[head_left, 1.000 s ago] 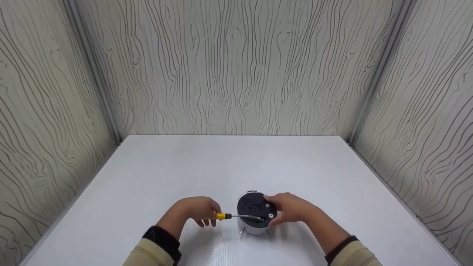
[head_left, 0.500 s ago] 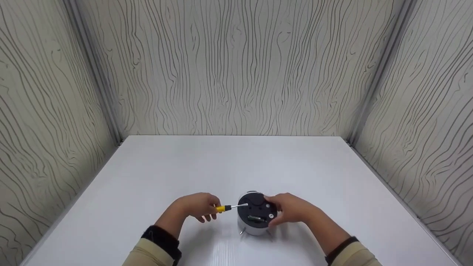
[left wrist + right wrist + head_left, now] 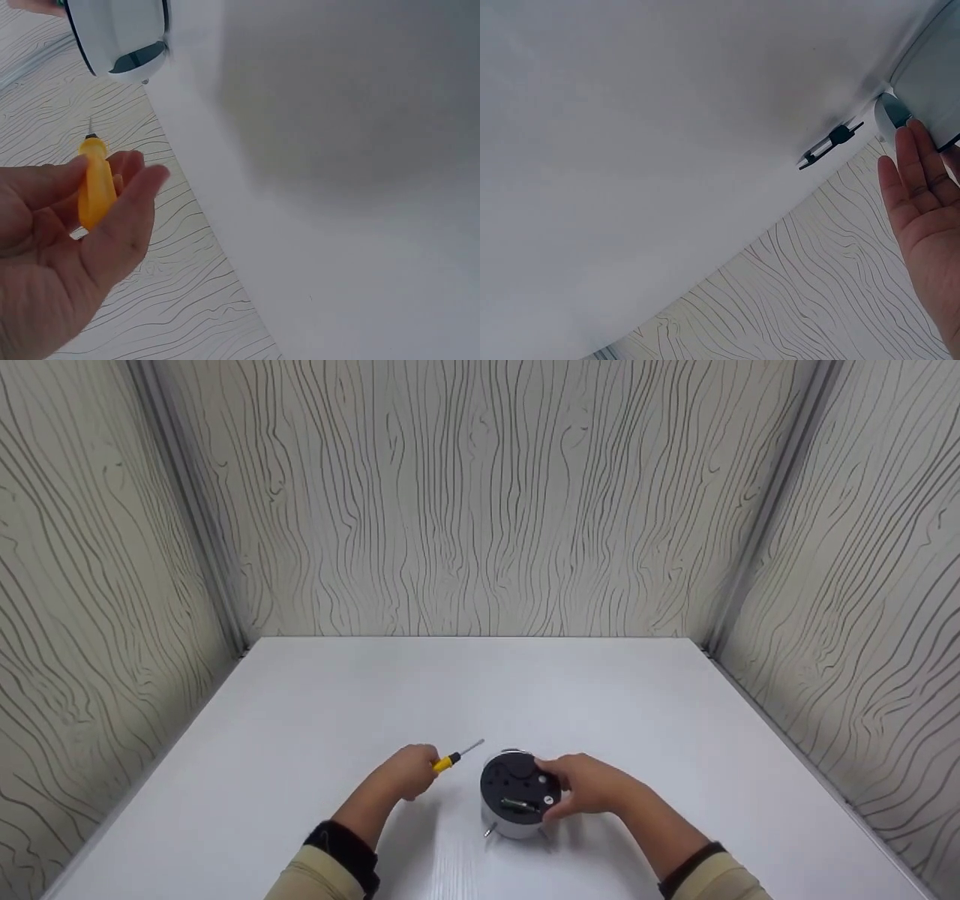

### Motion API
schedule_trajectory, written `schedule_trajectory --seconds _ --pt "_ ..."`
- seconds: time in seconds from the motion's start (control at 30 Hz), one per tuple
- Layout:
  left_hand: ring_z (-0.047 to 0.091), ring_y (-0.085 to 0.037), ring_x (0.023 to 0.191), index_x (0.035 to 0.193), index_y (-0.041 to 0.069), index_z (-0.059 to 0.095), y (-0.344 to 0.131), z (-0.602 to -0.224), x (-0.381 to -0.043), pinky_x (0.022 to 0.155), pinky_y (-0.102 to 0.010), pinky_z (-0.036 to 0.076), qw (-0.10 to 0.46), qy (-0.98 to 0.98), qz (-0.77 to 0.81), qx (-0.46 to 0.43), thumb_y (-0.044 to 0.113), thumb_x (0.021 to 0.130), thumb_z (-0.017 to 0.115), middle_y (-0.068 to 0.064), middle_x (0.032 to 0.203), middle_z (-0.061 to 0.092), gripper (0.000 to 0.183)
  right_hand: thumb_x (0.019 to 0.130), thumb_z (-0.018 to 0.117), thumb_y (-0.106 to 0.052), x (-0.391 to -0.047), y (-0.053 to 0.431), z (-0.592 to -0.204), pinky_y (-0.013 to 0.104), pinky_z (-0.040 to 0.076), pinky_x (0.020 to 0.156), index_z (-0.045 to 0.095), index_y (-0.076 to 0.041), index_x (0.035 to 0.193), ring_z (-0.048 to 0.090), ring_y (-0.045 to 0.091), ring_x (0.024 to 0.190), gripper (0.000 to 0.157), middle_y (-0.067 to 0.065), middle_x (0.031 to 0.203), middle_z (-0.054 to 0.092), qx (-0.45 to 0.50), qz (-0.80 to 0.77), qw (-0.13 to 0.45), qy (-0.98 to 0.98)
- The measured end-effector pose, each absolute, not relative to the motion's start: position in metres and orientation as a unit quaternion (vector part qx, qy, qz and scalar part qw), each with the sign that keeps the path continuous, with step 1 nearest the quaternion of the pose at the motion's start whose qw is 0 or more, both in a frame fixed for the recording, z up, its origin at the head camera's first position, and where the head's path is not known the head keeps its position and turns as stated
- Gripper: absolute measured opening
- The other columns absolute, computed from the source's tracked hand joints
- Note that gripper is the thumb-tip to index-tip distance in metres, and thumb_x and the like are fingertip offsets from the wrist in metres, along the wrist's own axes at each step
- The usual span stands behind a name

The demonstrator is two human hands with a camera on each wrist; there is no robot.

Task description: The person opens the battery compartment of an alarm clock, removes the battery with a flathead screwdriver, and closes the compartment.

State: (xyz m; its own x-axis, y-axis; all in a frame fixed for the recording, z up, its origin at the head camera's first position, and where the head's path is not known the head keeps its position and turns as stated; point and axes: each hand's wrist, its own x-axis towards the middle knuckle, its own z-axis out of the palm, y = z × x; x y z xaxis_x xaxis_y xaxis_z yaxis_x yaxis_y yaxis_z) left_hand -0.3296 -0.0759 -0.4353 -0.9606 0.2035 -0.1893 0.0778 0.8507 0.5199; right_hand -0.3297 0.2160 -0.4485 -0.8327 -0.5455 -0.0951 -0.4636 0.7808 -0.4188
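Observation:
A small alarm clock point(image 3: 504, 799) lies face down on the white table, its black back up and two short metal legs at its lower side. In that back, a slot holds something greenish, too small to tell. My right hand point(image 3: 592, 784) grips the clock's right rim between thumb and fingers. To the left of the clock and apart from it, my left hand point(image 3: 409, 771) holds a screwdriver by its yellow handle point(image 3: 97, 191). The screwdriver's thin metal shaft point(image 3: 472, 746) points away to the upper right, clear of the clock.
A small black part point(image 3: 829, 146) shows on the white surface near the clock in the right wrist view; its kind is unclear. The white table point(image 3: 337, 682) is bounded by wood-patterned panels point(image 3: 480, 510) at the back and both sides.
My left hand has turned and drawn the screwdriver up and away from the clock's back, where its tip lay over the slot. The right hand keeps its hold on the clock.

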Motion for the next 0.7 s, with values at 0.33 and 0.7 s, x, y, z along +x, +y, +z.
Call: schedule_trajectory --seconds 0.33,0.7 --pt "0.051 -0.021 0.068 0.090 0.000 0.061 -0.065 -0.445 -0.327 0.067 -0.034 0.050 0.135 0.964 0.231 0.011 0.007 0.082 0.064 -0.008 0.075 0.055 0.011 0.062 0.074 -0.055 -0.331 0.217 -0.450 0.039 0.046 0.087 0.045 -0.011 0.135 0.056 0.014 0.097 0.090 0.005 0.115 0.060 -0.276 -0.187 0.101 0.937" --pt "0.055 -0.025 0.062 0.086 0.002 0.059 -0.057 -0.511 -0.374 0.051 -0.033 0.052 0.184 0.957 0.212 -0.074 0.005 0.080 0.066 -0.012 0.075 0.054 0.009 0.062 0.074 -0.055 -0.331 0.218 -0.449 0.036 0.047 0.083 0.046 -0.011 0.134 0.054 0.008 0.088 0.089 0.000 0.108 0.062 -0.284 -0.177 0.095 0.937"
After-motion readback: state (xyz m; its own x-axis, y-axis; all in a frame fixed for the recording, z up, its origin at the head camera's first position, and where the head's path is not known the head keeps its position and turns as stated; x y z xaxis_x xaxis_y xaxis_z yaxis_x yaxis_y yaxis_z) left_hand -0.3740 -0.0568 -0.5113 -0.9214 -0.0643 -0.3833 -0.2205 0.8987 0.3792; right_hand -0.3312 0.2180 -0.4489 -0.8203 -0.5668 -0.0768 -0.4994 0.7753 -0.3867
